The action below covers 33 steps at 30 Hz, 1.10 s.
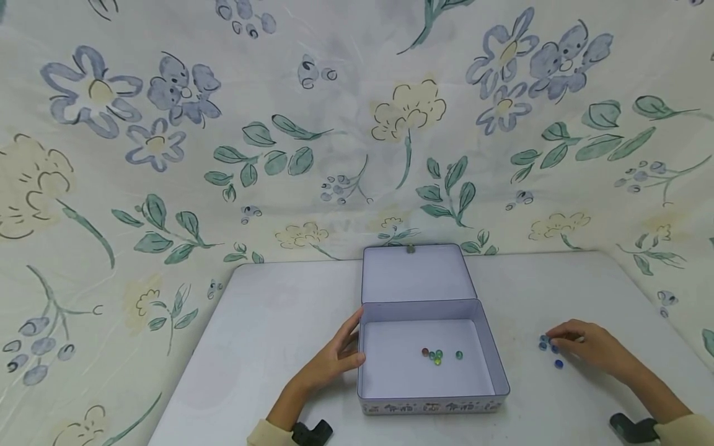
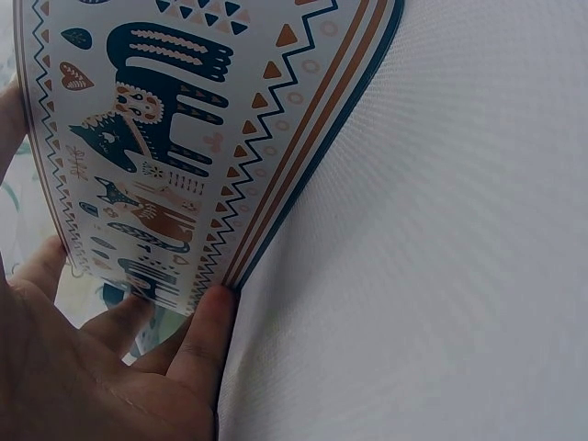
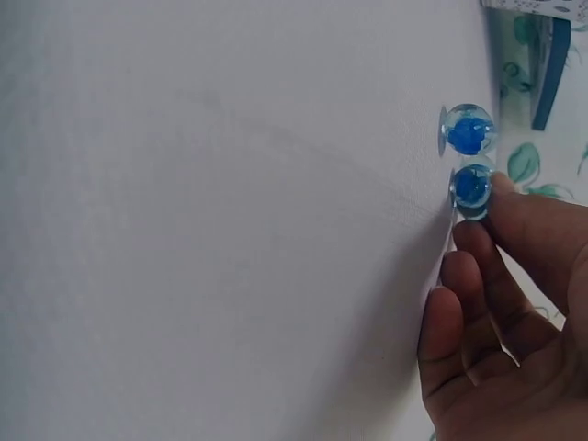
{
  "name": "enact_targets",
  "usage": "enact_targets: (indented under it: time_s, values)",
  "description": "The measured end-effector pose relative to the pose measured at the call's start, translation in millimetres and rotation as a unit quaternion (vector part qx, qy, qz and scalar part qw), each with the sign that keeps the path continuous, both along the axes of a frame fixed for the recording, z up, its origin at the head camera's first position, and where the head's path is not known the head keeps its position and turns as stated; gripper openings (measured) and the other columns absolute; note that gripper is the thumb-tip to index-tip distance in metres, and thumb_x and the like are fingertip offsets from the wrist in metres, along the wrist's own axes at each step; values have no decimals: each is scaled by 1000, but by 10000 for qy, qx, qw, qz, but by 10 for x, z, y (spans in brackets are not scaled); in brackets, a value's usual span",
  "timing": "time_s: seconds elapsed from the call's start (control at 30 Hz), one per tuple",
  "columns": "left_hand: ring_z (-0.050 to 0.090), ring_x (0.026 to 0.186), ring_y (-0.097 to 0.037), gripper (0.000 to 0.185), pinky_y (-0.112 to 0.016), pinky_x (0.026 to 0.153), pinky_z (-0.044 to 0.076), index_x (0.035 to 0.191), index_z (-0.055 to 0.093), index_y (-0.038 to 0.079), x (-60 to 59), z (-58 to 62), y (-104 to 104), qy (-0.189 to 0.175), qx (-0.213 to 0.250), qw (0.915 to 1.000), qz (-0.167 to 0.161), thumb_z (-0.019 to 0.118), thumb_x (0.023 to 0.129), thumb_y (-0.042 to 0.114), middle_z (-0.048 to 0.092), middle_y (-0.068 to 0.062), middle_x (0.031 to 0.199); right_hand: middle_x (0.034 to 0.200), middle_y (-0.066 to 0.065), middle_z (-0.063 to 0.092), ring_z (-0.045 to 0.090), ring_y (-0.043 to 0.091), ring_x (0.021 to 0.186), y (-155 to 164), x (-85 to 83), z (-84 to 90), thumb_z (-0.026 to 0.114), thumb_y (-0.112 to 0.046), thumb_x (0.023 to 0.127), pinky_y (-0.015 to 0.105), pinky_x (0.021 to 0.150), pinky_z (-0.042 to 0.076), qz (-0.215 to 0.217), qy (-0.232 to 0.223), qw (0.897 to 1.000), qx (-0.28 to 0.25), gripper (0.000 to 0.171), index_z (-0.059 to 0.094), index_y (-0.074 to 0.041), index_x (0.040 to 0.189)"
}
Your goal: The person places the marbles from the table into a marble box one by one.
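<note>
A shallow lilac tin box (image 1: 428, 406) with a hinged lid (image 1: 418, 272) laid back stands on the table. Against its left wall rests my left hand (image 1: 331, 359), fingers and thumb spread along the side; the left wrist view shows this hand (image 2: 119, 358) touching the wall, printed with animals (image 2: 152, 119). To the right of the box, my right hand (image 1: 594, 347) is down at a small group of blue marbles (image 1: 543, 345). Up close, the right hand's thumb and forefinger (image 3: 482, 248) pinch a blue marble (image 3: 476, 213), partly hidden behind another.
Inside the box lie several green marbles (image 1: 459, 355) and a reddish-brown one (image 1: 426, 352). One blue marble (image 1: 559, 364) sits a little nearer than the group. A flower-patterned cloth (image 1: 346, 155) hangs behind the white table (image 1: 268, 322).
</note>
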<state>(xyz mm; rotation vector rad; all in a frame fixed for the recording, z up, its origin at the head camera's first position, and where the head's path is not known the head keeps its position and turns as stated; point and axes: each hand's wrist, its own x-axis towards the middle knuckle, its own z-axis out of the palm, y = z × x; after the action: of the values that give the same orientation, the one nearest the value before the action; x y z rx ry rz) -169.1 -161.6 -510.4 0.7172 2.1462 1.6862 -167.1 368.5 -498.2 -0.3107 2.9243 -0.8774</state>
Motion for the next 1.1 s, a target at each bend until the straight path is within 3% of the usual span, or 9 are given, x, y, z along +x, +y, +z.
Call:
enact_targets:
  time_s: [0.33, 1.1]
  values:
    - [12, 151, -52, 83, -63, 119, 28, 162, 7, 33, -1, -12, -2, -84, -56, 9999, 76, 61, 98, 27, 0, -10, 170, 102, 4, 74, 58, -5, 85, -17, -22, 7, 72, -12, 89, 16, 73, 53, -99, -21, 9999, 115, 18, 74, -7, 107]
    - [11, 150, -54, 83, -63, 118, 29, 162, 7, 33, 2, -2, -10, -29, -54, 10000, 29, 61, 99, 28, 0, -11, 170, 99, -3, 70, 53, -8, 83, -21, -26, 23, 67, -18, 95, 19, 72, 52, -47, -40, 9998, 207, 11, 70, -10, 103]
